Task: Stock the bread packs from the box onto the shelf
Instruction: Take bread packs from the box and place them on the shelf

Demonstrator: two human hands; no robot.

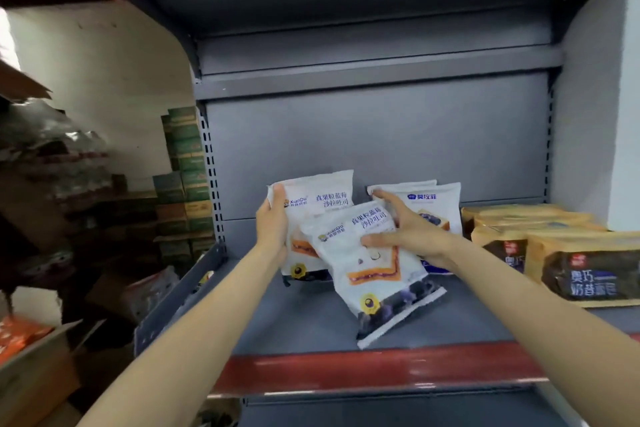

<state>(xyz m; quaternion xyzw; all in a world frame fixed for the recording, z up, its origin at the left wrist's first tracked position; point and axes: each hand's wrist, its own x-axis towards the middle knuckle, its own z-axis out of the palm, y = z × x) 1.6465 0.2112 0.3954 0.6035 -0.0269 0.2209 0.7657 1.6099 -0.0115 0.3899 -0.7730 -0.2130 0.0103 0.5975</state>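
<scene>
At 7 o'clock, nearest, part of an open cardboard box [38, 367] with orange contents is seen. Above it the grey shelf [311, 319] with its red front edge is found. In the centre a white bread pack [374, 274] lies tilted on the shelf, and it is held by the right hand [408, 232], thumb on its front, fingers spread past its upper edge. At 11 o'clock from it, a second white pack [311, 204] is stood upright and is gripped at its left edge by the left hand [273, 229]. Further back, two more white packs [436, 204] are leaned behind the right hand. At 3 o'clock, brown bread packs [568, 263] are laid in a row.
</scene>
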